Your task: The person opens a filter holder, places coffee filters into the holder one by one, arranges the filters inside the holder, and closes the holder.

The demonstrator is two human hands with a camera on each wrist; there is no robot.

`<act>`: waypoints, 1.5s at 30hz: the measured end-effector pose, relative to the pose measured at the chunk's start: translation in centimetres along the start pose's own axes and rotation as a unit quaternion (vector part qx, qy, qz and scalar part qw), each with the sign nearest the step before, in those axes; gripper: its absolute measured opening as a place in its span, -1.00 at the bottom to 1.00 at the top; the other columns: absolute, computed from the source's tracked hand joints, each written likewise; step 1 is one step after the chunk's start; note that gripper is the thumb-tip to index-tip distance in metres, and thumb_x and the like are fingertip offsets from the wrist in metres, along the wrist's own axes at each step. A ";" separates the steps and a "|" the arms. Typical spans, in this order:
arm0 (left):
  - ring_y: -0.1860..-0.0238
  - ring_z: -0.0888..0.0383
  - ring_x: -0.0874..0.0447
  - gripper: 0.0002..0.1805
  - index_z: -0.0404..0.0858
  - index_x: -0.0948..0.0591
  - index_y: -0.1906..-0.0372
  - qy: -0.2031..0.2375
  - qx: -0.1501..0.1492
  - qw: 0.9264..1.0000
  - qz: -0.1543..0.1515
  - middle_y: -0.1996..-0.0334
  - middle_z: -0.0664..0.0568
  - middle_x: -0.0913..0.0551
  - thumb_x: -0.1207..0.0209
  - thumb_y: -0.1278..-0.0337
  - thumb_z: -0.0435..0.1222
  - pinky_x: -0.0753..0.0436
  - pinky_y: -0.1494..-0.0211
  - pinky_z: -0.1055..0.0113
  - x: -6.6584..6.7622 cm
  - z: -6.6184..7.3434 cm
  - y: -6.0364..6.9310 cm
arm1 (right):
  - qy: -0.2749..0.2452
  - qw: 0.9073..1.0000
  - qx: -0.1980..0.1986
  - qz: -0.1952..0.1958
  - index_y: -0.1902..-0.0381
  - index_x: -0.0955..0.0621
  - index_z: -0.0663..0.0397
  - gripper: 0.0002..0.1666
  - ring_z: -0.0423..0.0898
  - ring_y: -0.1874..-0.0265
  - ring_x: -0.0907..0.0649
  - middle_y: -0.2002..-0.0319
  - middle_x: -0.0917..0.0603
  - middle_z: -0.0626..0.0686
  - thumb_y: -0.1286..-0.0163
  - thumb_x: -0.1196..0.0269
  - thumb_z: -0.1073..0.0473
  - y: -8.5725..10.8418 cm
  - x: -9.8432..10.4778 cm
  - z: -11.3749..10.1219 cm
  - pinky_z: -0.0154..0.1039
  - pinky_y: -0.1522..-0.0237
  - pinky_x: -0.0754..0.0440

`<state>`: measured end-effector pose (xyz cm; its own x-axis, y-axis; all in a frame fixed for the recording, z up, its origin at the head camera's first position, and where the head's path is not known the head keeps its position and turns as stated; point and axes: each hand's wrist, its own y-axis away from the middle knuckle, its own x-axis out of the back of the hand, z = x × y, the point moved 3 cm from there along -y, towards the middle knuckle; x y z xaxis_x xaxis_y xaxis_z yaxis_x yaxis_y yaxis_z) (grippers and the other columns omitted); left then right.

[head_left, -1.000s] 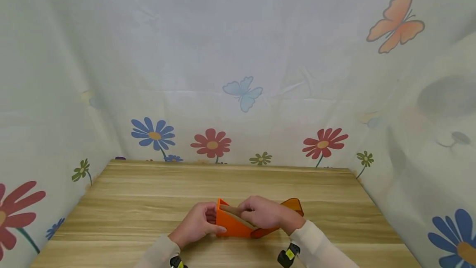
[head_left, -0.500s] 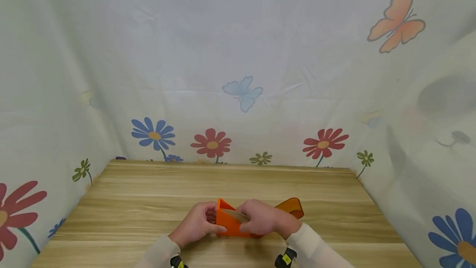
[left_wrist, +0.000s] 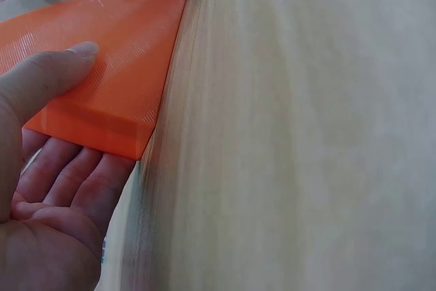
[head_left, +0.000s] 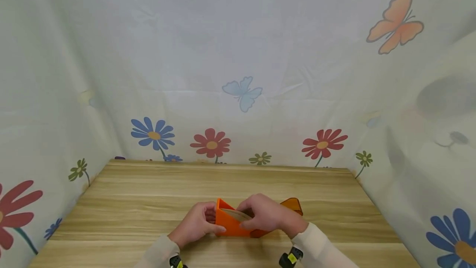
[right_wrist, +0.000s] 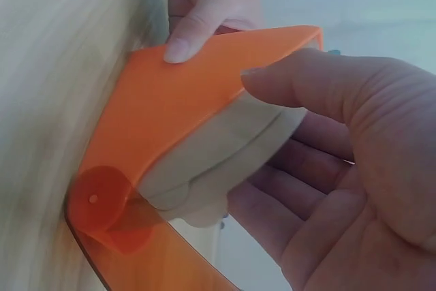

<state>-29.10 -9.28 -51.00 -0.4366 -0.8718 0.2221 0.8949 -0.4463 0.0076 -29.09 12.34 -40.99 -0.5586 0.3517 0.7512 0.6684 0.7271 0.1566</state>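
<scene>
An orange wedge-shaped box stands on the table in front of me, its slanted mouth facing up and right. A translucent orange lid, hinged at a round pivot, is swung back from it. My left hand grips the box's left end, thumb on the front wall and fingers around the end. Inside sits a stack of beige papers that look like coffee filters, partly spread. My right hand holds the papers at the mouth, thumb on the front side near the rim and fingers behind them.
The wood-grain table reaches back to a pale wall sheet printed with flowers and butterflies. Similar sheets hang at both sides. Each wrist wears a dark strap with a small device.
My right hand has shifted slightly left and down, then back up and right, at the papers. The papers sit lower in the box. My left hand and the box stay put.
</scene>
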 end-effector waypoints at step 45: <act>0.10 0.11 -0.78 -0.59 -0.14 -0.70 0.00 -0.006 0.003 1.000 0.006 0.04 0.04 -0.80 -0.55 0.00 -0.22 -0.76 -0.06 0.27 0.0 0.0 -0.1 | 0.000 0.990 -0.012 0.139 0.06 -0.77 0.06 -0.71 -0.17 0.21 -0.77 0.15 -0.82 -0.04 -0.28 -0.48 0.15 3.9 1.6 -0.6 -0.17 0.08 -0.79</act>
<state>-29.23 -9.23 -51.00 -0.4257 -0.8742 0.2337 0.9003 -0.4352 0.0119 -27.14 15.38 -38.80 -0.3508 0.5369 0.7672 0.8081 0.5876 -0.0417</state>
